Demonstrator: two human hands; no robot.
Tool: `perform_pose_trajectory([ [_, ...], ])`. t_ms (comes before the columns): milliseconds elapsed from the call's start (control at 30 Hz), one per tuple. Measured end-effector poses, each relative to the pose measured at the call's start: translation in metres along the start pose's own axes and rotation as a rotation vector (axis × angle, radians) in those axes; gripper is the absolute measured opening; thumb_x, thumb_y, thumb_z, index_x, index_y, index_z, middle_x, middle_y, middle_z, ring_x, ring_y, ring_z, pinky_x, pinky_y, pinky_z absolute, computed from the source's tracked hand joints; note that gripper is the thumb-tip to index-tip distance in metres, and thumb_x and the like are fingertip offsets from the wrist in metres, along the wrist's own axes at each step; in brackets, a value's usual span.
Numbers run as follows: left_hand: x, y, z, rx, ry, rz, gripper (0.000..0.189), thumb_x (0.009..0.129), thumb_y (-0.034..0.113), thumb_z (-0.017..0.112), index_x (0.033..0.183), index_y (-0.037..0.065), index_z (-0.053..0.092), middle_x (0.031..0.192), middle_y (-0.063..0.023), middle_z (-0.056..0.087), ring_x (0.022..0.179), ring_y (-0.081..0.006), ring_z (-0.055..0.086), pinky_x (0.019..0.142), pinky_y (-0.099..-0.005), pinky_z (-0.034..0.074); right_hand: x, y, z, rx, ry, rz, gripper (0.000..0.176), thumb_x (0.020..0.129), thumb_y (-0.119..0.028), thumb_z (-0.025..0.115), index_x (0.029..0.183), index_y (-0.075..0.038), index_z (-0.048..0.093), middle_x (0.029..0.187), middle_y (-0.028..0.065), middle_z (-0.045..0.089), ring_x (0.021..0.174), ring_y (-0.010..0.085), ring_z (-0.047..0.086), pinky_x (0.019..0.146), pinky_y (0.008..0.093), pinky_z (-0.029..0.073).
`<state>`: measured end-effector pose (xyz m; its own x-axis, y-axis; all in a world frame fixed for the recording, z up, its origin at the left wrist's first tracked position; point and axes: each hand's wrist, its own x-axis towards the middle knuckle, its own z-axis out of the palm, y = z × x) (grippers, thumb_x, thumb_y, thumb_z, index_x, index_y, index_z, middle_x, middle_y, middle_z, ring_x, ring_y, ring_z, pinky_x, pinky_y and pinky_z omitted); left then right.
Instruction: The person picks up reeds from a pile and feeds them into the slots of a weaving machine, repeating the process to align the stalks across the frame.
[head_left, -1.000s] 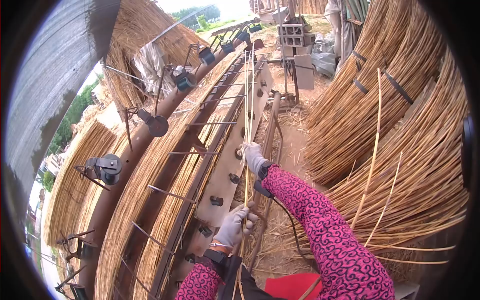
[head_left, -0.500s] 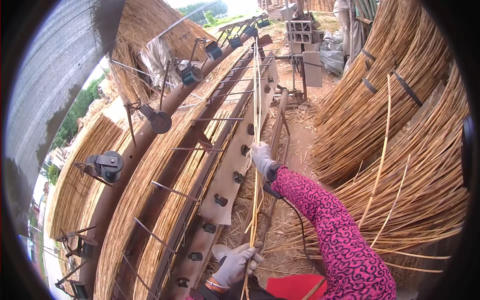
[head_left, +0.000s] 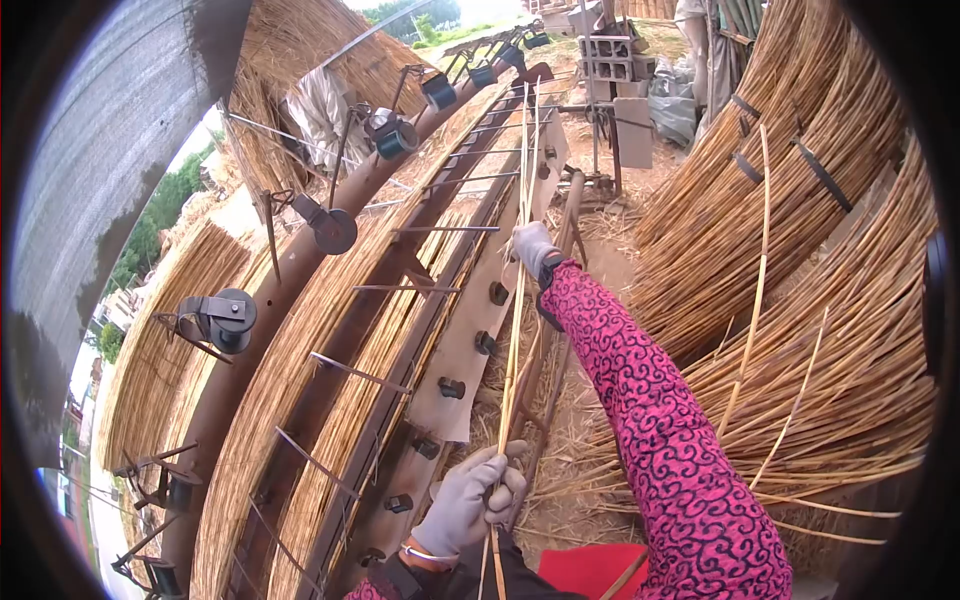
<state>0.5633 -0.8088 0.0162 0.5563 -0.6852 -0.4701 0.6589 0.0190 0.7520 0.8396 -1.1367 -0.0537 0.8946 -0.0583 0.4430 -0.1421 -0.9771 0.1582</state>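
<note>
A thin bunch of long straw-coloured reed stalks [head_left: 516, 310] runs lengthwise along the pale side plate [head_left: 462, 350] of a weaving frame. My left hand [head_left: 468, 500], in a grey glove, grips the stalks near their lower end, close to my body. My right hand [head_left: 533, 246], also gloved, with a pink patterned sleeve, reaches far forward and holds the same stalks higher up. The stalk tips [head_left: 528, 110] extend past it toward the far end of the frame.
The long curved frame has a brown beam [head_left: 300, 270] with spool holders [head_left: 226, 318] and metal prongs [head_left: 350, 370], over woven reed matting [head_left: 300, 400]. Large reed bundles [head_left: 830, 260] lean at the right. Loose straw covers the ground [head_left: 580, 460]. Concrete blocks [head_left: 610, 60] stand far ahead.
My right hand has slid forward along the stalks, away from me, with the arm stretching out. My left hand has kept its grip near the lower end. The stalk tips now reach farther up the frame.
</note>
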Motion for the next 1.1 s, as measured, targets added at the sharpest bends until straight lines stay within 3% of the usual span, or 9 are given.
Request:
perform_pose_trajectory([
  [133, 0.025, 0.033, 0.016, -0.174, -0.111, 0.054, 0.039, 0.102, 0.016, 0.038, 0.136, -0.004, 0.039, 0.086, -0.0063, 0.055, 0.055, -0.0044, 0.034, 0.046, -0.0174, 0.029, 0.047, 0.022, 0.076, 1.247, 0.001, 0.158, 0.022, 0.091, -0.024, 0.057, 0.091, -0.002, 0.059, 0.070, 0.0110, 0.063, 0.055, 0.0230, 0.060, 0.046, 0.0393, 0.051],
  [200, 0.035, 0.050, 0.014, -0.116, -0.091, 0.101, 0.039, 0.102, 0.014, 0.038, 0.136, -0.003, 0.039, 0.086, -0.0058, 0.055, 0.055, -0.0046, 0.034, 0.047, -0.0183, 0.030, -0.002, -0.028, -0.065, 2.062, -0.114, 0.976, 0.022, 0.099, -0.022, 0.044, 0.099, -0.003, 0.055, 0.081, 0.0114, 0.063, 0.052, 0.0201, 0.056, 0.046, 0.0377, 0.052],
  [367, 0.001, 0.074, -0.002, 0.481, -0.006, 0.277, 0.043, 0.101, 0.023, 0.040, 0.133, -0.006, 0.043, 0.094, -0.0096, 0.063, 0.068, -0.0071, 0.050, 0.056, -0.0193, 0.040, -0.011, -0.080, -0.097, 2.380, -0.126, 1.118, 0.013, 0.098, -0.019, 0.045, 0.100, -0.009, 0.053, 0.085, 0.0093, 0.064, 0.053, 0.0151, 0.053, 0.045, 0.0361, 0.049],
  [567, -0.137, 0.093, -0.032, 0.447, 0.297, 0.087, 0.038, 0.100, 0.021, 0.042, 0.127, -0.005, 0.051, 0.080, -0.0095, 0.064, 0.050, -0.0061, 0.045, 0.044, -0.0195, 0.036, 0.034, -0.118, -0.108, 2.462, -0.192, 0.988, 0.019, 0.100, -0.021, 0.043, 0.108, -0.006, 0.052, 0.094, 0.0140, 0.066, 0.068, 0.0224, 0.062, 0.056, 0.0398, 0.059],
  [633, -0.161, 0.110, -0.045, 0.649, 0.530, 0.001, 0.033, 0.100, 0.017, 0.043, 0.124, -0.001, 0.055, 0.079, -0.0097, 0.064, 0.046, -0.0043, 0.042, 0.041, -0.0187, 0.033, 0.038, -0.131, -0.107, 2.012, -0.488, 0.547, 0.036, 0.099, -0.033, 0.049, 0.118, -0.002, 0.049, 0.105, 0.0139, 0.062, 0.084, 0.0238, 0.063, 0.069, 0.0402, 0.056],
  [767, -0.161, 0.120, -0.156, 1.719, 0.929, 0.228, 0.047, 0.093, 0.025, 0.055, 0.136, 0.006, 0.048, 0.096, -0.0192, 0.066, 0.084, -0.0288, 0.065, 0.075, -0.0391, 0.051, 0.042, -0.159, -0.115, 1.409, -0.513, 0.253, 0.051, 0.095, -0.046, 0.051, 0.116, 0.000, 0.055, 0.094, 0.0105, 0.065, 0.081, 0.0236, 0.064, 0.063, 0.0360, 0.055],
  [833, -0.149, 0.099, -0.218, 1.751, 1.090, 0.223, 0.064, 0.088, 0.031, 0.062, 0.143, 0.009, 0.037, 0.122, -0.0217, 0.056, 0.114, -0.0389, 0.054, 0.097, -0.0466, 0.042, 0.040, -0.160, -0.106, 1.238, -0.419, 0.211, 0.039, 0.094, -0.038, 0.049, 0.100, -0.002, 0.065, 0.084, 0.0178, 0.067, 0.077, 0.0331, 0.067, 0.069, 0.0402, 0.053],
  [900, -0.145, 0.069, -0.243, 1.655, 1.110, 0.253, 0.072, 0.086, 0.032, 0.065, 0.145, 0.010, 0.031, 0.134, -0.0192, 0.048, 0.120, -0.0368, 0.049, 0.101, -0.0446, 0.039, 0.003, -0.165, -0.137, 0.931, -0.025, -0.019, 0.033, 0.091, -0.033, 0.052, 0.103, -0.005, 0.065, 0.092, 0.0201, 0.068, 0.094, 0.0363, 0.064, 0.086, 0.0428, 0.048],
  [1100, -0.220, 0.026, -0.160, 1.747, 1.141, 0.763, 0.051, 0.080, 0.021, 0.068, 0.126, 0.009, 0.052, 0.121, -0.0111, 0.058, 0.113, -0.0309, 0.054, 0.094, -0.0422, 0.042, -0.102, -0.216, -0.222, 1.047, -0.049, -0.490, 0.018, 0.090, -0.020, 0.059, 0.102, -0.007, 0.064, 0.088, 0.0147, 0.066, 0.087, 0.0319, 0.064, 0.077, 0.0393, 0.049],
])
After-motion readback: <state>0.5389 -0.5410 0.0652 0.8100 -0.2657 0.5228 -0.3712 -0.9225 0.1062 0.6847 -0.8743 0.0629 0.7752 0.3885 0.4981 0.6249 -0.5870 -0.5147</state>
